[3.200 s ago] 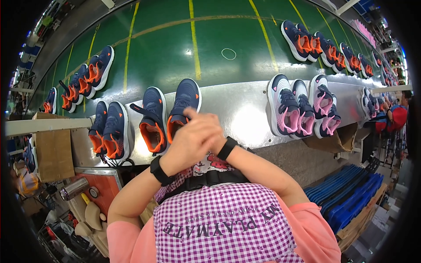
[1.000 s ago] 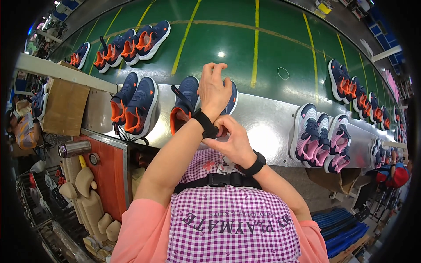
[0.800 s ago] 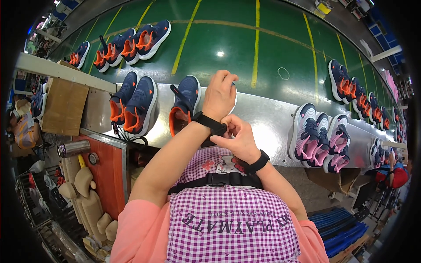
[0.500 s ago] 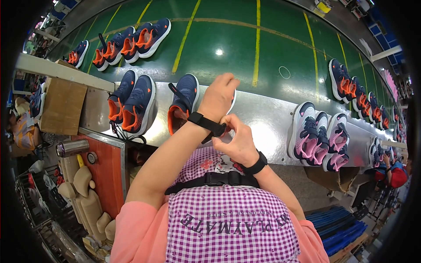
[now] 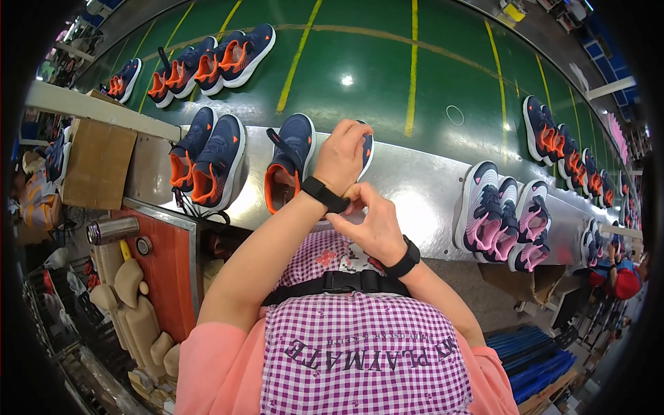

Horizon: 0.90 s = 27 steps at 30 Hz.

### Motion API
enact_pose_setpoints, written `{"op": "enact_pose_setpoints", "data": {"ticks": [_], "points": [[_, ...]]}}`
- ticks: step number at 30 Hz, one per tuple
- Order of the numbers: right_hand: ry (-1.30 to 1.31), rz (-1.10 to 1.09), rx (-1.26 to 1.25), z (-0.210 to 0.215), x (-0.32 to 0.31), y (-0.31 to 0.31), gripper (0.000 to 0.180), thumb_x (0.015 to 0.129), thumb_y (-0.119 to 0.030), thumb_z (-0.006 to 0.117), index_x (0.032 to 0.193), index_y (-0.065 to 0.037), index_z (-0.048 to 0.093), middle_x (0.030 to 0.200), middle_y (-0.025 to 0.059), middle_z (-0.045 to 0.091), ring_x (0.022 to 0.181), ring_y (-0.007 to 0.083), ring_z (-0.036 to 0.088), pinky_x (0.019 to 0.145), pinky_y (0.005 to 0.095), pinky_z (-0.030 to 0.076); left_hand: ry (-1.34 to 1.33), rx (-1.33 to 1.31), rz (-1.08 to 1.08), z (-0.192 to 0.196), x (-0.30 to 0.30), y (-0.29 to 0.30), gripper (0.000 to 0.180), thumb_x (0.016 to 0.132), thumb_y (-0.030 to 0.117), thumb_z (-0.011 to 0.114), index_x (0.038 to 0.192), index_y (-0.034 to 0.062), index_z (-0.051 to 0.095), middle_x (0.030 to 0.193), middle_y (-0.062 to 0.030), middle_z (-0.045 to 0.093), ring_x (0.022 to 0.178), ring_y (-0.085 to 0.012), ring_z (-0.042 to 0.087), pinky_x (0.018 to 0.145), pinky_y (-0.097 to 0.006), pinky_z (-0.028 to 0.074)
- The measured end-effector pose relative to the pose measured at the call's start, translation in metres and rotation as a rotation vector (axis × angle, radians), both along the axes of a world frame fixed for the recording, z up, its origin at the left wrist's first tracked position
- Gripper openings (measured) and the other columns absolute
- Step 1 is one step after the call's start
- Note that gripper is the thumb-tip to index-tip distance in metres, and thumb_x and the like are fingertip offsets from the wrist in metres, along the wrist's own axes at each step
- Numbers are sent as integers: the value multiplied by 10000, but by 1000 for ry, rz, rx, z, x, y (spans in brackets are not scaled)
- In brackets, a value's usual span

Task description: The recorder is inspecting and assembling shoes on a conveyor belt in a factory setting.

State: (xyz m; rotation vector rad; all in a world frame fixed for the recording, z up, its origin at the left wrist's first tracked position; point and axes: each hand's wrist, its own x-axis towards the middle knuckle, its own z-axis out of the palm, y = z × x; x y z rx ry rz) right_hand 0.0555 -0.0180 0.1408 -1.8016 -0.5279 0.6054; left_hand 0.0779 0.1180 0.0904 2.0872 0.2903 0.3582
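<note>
My left hand (image 5: 340, 158) is raised over the metal ledge, its fingers curled loosely with nothing visible in them. A black wristband (image 5: 325, 195) circles that wrist. At the wristband's edge, my right hand (image 5: 375, 225) pinches with thumb and forefinger; the exact grip is partly hidden. Another black band (image 5: 404, 259) is on my right wrist. Behind the left hand, a navy shoe (image 5: 367, 150) shows only its toe and white sole edge. Just left of it stands a navy shoe with orange lining (image 5: 296, 144), its strap lifted.
More navy-and-orange shoes (image 5: 220, 159) stand left on the metal ledge (image 5: 422, 187). Grey-and-pink shoes (image 5: 477, 207) stand at right. Beyond runs a green conveyor belt (image 5: 360, 62) carrying shoe rows. A metal flask (image 5: 113, 230) and beige shoe lasts (image 5: 138, 325) lie lower left.
My left fingers have curled in from a straighter pose, exposing more of the shoe toe behind. My right hand stays at the wristband, and the view has shifted slightly.
</note>
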Motion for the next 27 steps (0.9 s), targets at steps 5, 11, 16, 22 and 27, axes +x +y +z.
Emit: {"op": "enact_pose_setpoints", "data": {"ticks": [5, 11, 16, 22, 27], "points": [[191, -251, 191, -18, 18, -11, 245, 825, -170, 669, 979, 3, 591, 793, 45, 639, 672, 122, 610, 646, 254, 478, -28, -100, -67, 23, -7, 27, 174, 871, -46, 492, 974, 4, 622, 932, -73, 610, 824, -160, 647, 750, -267, 535], [329, -291, 33, -85, 45, -40, 219, 902, -186, 546, 1021, -15, 615, 824, 44, 655, 717, 117, 610, 632, 242, 465, 40, 117, -137, 25, -52, 48, 136, 833, 13, 592, 966, 24, 617, 884, -97, 627, 828, -219, 638, 711, -302, 510], [541, -217, -44, -118, 25, -27, 362, 924, -318, 518, 979, 26, 615, 739, 103, 636, 683, 165, 607, 650, 287, 469, 198, 272, -402, -3, -97, 29, 192, 774, 142, 663, 933, 43, 620, 838, -119, 620, 738, -286, 607, 702, -361, 476], [677, 47, -157, -122, 23, -10, 479, 968, -453, 425, 942, -7, 599, 800, 60, 626, 714, 114, 579, 671, 244, 481, 425, 480, -501, -29, -96, 12, 277, 779, 251, 649, 939, 43, 563, 729, -149, 628, 722, -328, 609, 727, -410, 434], [709, 53, -72, -112, 29, -15, 393, 963, -407, 470, 824, -53, 568, 710, 16, 580, 612, 79, 527, 577, 211, 444, 455, 289, -388, -28, -90, 13, 256, 832, 310, 609, 877, 60, 578, 678, -150, 619, 667, -346, 606, 627, -463, 448]]}}
